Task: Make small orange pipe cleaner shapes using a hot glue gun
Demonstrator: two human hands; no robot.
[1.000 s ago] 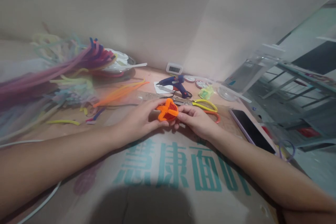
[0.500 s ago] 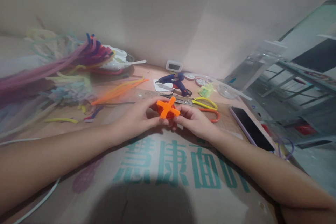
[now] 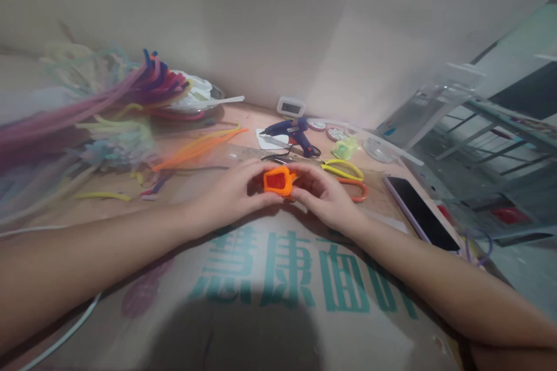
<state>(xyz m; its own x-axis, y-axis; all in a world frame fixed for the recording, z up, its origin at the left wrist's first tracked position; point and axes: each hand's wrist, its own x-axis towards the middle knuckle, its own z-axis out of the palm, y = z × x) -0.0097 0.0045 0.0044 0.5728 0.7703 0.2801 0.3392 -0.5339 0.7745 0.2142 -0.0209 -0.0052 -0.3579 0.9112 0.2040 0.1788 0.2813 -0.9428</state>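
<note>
Nearest: cardboard sheet (image 3: 278, 278) with teal printed characters, laid over the bench (image 3: 243, 119); both forearms rest across it. Just past the print, the left hand (image 3: 235, 191) and right hand (image 3: 324, 194) meet, fingers closed from either side on a small orange pipe-cleaner piece (image 3: 278, 181), held just above the cardboard. Piece now presents a squarish orange rim with red inside. Judgement: shaping looks well along, since the form is closed and compact; no loose end is visible from this side, and whether anything is left to fix I cannot tell. Versus half a second ago: an orange cross face pointed at the camera then; the piece has been turned in the fingers, the hands hardly shifting. Beyond the right hand: yellow-handled scissors (image 3: 343, 170), and a phone (image 3: 418, 214) face up further right. Further: blue glue gun (image 3: 292, 130), loose orange pipe cleaners (image 3: 195, 148). Farthest left, a blurred bundle of mixed pipe cleaners (image 3: 108, 110).
</note>
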